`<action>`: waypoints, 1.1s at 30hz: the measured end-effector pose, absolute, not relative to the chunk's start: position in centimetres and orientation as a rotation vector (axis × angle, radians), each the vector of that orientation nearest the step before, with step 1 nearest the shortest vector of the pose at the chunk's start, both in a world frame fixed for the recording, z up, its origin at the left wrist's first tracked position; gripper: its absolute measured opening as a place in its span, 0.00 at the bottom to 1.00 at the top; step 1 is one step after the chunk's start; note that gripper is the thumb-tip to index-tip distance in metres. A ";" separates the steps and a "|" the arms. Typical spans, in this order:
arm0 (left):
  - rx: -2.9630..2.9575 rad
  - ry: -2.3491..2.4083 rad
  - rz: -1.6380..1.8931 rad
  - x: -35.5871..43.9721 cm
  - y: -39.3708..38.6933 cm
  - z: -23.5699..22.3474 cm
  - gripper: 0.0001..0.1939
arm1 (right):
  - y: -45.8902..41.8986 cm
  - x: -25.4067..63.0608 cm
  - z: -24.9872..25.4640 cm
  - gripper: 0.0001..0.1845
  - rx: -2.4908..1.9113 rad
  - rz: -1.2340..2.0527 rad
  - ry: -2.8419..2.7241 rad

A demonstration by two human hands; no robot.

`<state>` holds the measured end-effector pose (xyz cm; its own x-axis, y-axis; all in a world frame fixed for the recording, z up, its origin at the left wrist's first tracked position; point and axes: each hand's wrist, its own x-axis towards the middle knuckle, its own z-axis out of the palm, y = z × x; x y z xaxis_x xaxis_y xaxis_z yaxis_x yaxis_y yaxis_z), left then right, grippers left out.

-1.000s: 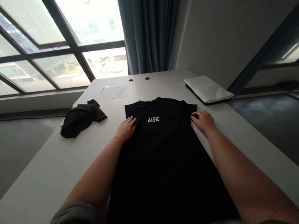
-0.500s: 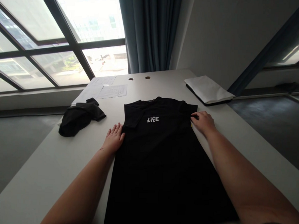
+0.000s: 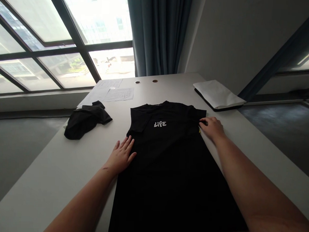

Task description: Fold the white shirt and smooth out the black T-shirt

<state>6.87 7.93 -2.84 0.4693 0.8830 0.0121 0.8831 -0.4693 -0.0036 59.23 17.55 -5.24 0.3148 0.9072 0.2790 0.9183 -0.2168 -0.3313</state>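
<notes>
A black T-shirt point(image 3: 167, 170) lies spread flat on the white table point(image 3: 45, 180), its collar at the far end and white lettering across the chest. Fingers spread, my left hand point(image 3: 121, 154) rests flat on the shirt's left edge, a little below the left sleeve. At the opposite side my right hand point(image 3: 212, 127) pinches the fabric just under the right sleeve with thumb and fingertips. A small yellow spot shows at the seam beside that hand. The shirt's bottom hem is partly out of the frame.
A crumpled dark cloth point(image 3: 87, 122) lies on the left. Behind it are sheets of paper point(image 3: 119, 94). A folded white cloth point(image 3: 218, 94) with something black beneath it sits at the far right. Two round cable holes are near the table's back edge, by a blue curtain point(image 3: 158, 38).
My left hand has slid down along the shirt's left edge and farther onto the fabric, fingers more spread. My right hand keeps its place at the sleeve. The view has shifted slightly.
</notes>
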 end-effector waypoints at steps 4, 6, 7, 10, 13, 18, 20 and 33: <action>-2.691 -1.619 -0.033 5.9 6.6 -3.2 0.32 | 16.8 59.3 -5.6 0.20 -2.069 -0.026 -1.645; -2.704 -1.598 -0.060 5.2 5.5 -3.2 0.32 | 16.2 59.2 -5.6 0.21 -2.010 -0.021 -1.687; -2.710 -1.589 -0.073 4.7 4.9 -3.2 0.31 | 15.9 59.1 -5.4 0.21 -1.981 -0.027 -1.706; -2.733 -1.559 -0.114 3.6 3.1 -3.1 0.32 | 14.6 58.2 -4.6 0.22 -1.872 -0.090 -1.781; -2.769 -1.527 -0.133 3.0 2.0 -2.9 0.33 | 12.7 56.2 -3.7 0.23 -1.738 -0.089 -1.980; -2.824 -1.501 -0.108 2.8 1.7 -2.1 0.37 | 8.2 53.3 -3.8 0.29 -1.598 0.105 -2.324; -2.862 -1.451 -0.121 3.0 1.7 -1.5 0.37 | 6.3 53.2 -4.2 0.30 -1.620 0.145 -2.384; -2.852 -1.413 -0.169 5.7 1.6 -2.6 0.33 | -1.3 53.3 -4.8 0.34 -1.748 0.126 -2.370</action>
<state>5.70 1.62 -2.61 0.6019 0.7951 0.0744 0.7903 -0.6064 0.0880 53.27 -1.27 -4.83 -0.2844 0.9530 0.1043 0.9366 0.2994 -0.1823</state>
